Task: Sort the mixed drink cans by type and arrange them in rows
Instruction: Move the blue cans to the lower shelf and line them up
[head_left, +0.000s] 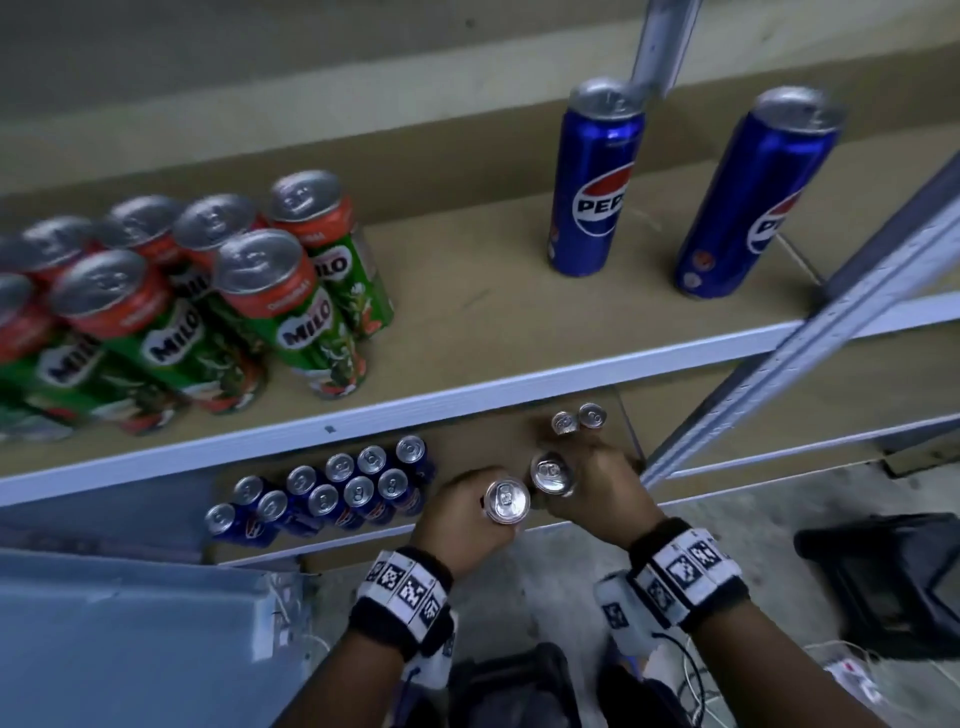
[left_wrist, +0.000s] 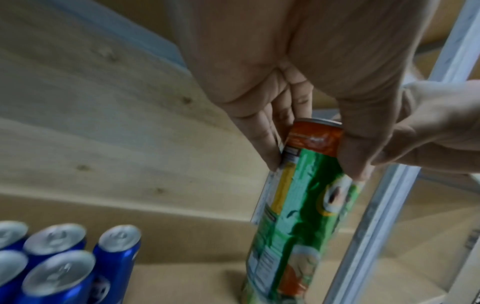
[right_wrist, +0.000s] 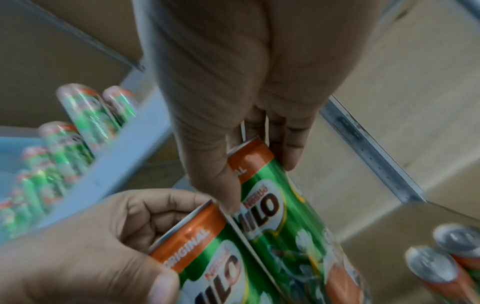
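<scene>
My left hand (head_left: 470, 512) grips the top of a green and orange Milo can (left_wrist: 309, 185) from above, low over the lower shelf. Right beside it, my right hand (head_left: 592, 486) grips a second Milo can (right_wrist: 275, 207) the same way, and the two cans nearly touch. Two more Milo cans (head_left: 577, 420) stand behind my right hand. Several blue Pepsi cans (head_left: 332, 486) stand in two rows on the lower shelf, left of my hands. On the upper shelf, a cluster of Milo cans (head_left: 208, 291) stands at the left and two Pepsi cans (head_left: 592, 176) at the right.
A slanted grey metal upright (head_left: 810, 358) crosses in front of the shelves on the right. The upper shelf's blue-white front edge (head_left: 467, 400) overhangs the lower shelf. A dark bag (head_left: 893, 577) lies on the floor at the right, and cables (head_left: 691, 670) lie below my wrists.
</scene>
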